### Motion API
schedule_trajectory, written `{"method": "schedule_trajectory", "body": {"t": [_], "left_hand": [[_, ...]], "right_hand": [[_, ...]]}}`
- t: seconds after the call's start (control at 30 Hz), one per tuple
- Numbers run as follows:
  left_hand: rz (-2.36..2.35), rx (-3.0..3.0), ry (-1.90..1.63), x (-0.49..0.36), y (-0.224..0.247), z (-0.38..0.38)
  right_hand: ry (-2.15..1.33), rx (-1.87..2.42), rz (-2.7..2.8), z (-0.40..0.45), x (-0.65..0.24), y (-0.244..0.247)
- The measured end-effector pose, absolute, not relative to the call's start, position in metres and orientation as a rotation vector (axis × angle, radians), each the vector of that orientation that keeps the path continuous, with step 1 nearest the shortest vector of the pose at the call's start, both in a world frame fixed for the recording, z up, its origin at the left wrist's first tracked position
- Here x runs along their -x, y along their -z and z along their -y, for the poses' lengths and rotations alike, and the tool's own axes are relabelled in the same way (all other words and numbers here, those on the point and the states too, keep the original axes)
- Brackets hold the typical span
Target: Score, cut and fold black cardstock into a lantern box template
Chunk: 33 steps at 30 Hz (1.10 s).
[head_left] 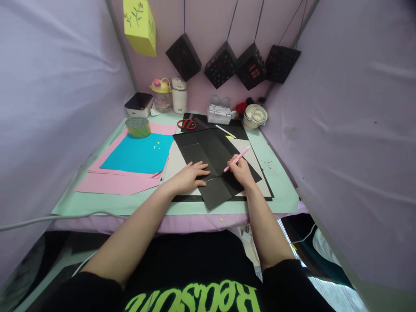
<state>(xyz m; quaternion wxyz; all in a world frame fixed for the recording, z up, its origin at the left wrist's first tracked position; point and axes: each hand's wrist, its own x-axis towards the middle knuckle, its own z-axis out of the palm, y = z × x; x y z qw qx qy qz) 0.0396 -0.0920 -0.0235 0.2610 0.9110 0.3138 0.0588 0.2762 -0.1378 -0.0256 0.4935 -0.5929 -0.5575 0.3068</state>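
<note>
A folded sheet of black card (203,151) with crease lines lies at an angle over white and black sheets. My left hand (190,177) rests flat on its left side, fingers spread and pressing on the card. In my right hand (239,169) is a slim pink pen-style craft knife (236,159), pinched between thumb and fingers. Its thin dark tip points down and left, touching the card near a short pale slit. That slit runs between the tip and my left fingers.
Blue paper (139,154) overlaps pink sheets (113,184) on the left, with a tape roll (138,127) behind. Red-handled scissors (186,124), a white pen (225,131), a box of markers (221,114) and a lidded jar (255,116) stand farther back. Black paper boxes (221,65) hang above.
</note>
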Motion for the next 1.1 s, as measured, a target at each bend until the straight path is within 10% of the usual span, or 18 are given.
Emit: {"method": "schedule_trajectory", "body": {"t": [1.1], "left_hand": [[-0.842, -2.480, -0.183, -0.0394, 0.0248, 0.0926]], "right_hand": [[-0.734, 1.424, 1.281, 0.1352, -0.2769, 0.0308]]}}
